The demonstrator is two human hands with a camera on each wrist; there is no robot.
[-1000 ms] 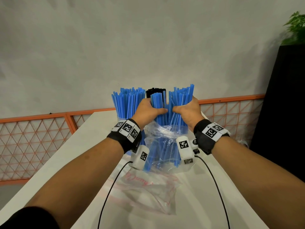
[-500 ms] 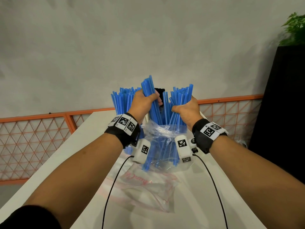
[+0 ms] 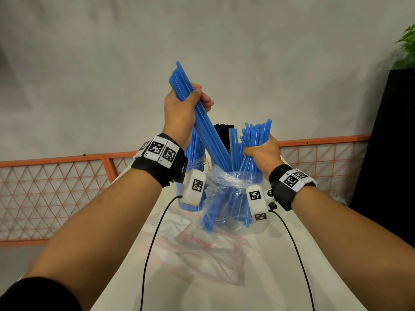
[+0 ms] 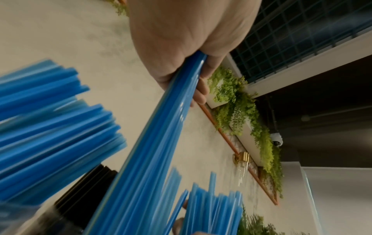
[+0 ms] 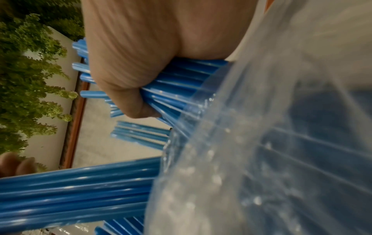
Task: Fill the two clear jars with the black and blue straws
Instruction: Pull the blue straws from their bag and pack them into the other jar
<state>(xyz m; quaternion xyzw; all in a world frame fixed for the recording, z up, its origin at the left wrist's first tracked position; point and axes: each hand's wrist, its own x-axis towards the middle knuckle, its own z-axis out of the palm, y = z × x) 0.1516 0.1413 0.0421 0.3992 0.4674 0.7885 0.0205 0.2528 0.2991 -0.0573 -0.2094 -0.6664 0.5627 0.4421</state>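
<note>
The left hand (image 3: pixel 180 111) was raised well above the table (image 3: pixel 280 277), forearm angled up and wrist cocked, its fingers wrapped tightly round a slim bundle of blue straws (image 3: pixel 203 122) that slanted down to the right, its lower end still inside the mouth of the clear plastic bag (image 3: pixel 224 187). In the left wrist view the same bundle (image 4: pixel 153 151) ran out from under the closed fingers (image 4: pixel 201 93). The right hand (image 3: pixel 263 154) sat lower, just above the bag's gathered opening, forearm reaching in from the right, its fist closed round the larger sheaf of blue straws (image 3: pixel 253 135) standing upright in the bag; the right wrist view showed the thumb and palm (image 5: pixel 130 71) clamped over those straws (image 5: pixel 181 82) where they left the plastic (image 5: pixel 281 143). Behind the left wrist stood a clear jar (image 3: pixel 198 161) already holding blue straws, largely hidden by the wristband and camera. Black straws (image 3: pixel 223 133) rose between the two hands, farther back; whether they stood in a second jar could not be told. An empty flat bag (image 3: pixel 202 254) lay on the table nearer the person.
</note>
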